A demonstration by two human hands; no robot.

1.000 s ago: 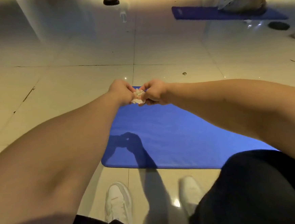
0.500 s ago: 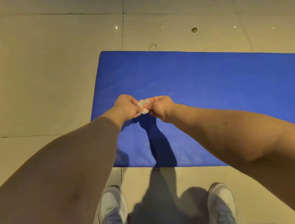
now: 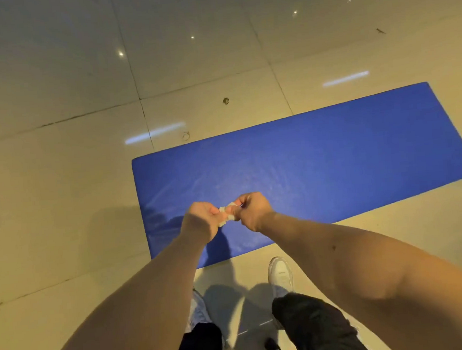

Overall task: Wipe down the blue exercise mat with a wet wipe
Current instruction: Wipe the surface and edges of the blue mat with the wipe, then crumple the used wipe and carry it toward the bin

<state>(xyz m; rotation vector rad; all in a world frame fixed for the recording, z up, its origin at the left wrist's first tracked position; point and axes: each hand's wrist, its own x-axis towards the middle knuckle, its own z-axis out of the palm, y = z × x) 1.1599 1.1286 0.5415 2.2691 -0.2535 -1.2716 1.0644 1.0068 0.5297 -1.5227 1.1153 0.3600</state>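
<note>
Blue exercise mat [image 3: 320, 167]: lies flat on the tiled floor [image 3: 59, 188], full length in view, with faint creases across its surface.

Wet wipe [image 3: 225, 216]: a small crumpled white wad, held in the air above the near left part of the mat, not touching the mat.

Left hand [image 3: 200, 221]: fingers curled, pinching the left end of the wipe. Position: over the mat's near left corner area.

Right hand [image 3: 253, 210]: fingers curled, pinching the right end of the wipe. Position: over the mat's near edge, just beside the left hand. The wipe is the only link between the two hands.

Shadow: the arms cast a dark patch on the mat's near left corner.

White shoes [image 3: 280, 274]: both stand on the floor just off the mat's near long edge; dark trousers [image 3: 313, 325] show above them.

Floor beyond the mat's far edge: two small bits of debris [image 3: 225, 101] lie near the mat's far left corner. Their nature cannot be determined.
</note>
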